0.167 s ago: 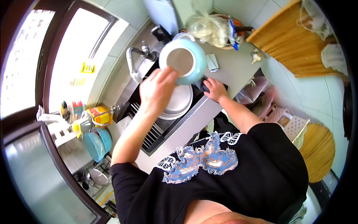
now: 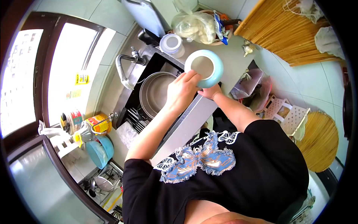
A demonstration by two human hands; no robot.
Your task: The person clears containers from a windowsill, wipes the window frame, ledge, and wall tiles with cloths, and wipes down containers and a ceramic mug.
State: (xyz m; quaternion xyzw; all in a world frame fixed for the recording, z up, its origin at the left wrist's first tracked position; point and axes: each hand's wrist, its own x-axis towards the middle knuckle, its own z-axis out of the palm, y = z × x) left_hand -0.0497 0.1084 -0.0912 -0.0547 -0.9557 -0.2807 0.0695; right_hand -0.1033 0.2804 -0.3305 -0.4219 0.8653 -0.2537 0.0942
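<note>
My left hand [image 2: 183, 89] is closed on the near rim of a round light-blue jar [image 2: 213, 76]. The jar has a white mouth that faces up toward me, and it is over the counter just right of the sink. Directly behind its lower edge is my right hand [image 2: 210, 91], low at the counter's front edge. The jar covers most of its fingers. A dark bit shows beside that hand, too little to name. In the sink [image 2: 135, 98], left of my left hand, sits a wide metal pot [image 2: 156, 93].
The faucet [image 2: 120, 71] arches over the sink's left side. Behind the sink stands a clear lidded container [image 2: 172, 45]. A bag of pale food [image 2: 194, 28] sits at the back of the counter [image 2: 233, 56]. Blue bowls [image 2: 100, 153] are at lower left.
The light-blue jar has moved right in my left hand, away from the sink, uncovering the lidded container. It now hides most of my right hand, which showed on a dark item. The view has shifted.
</note>
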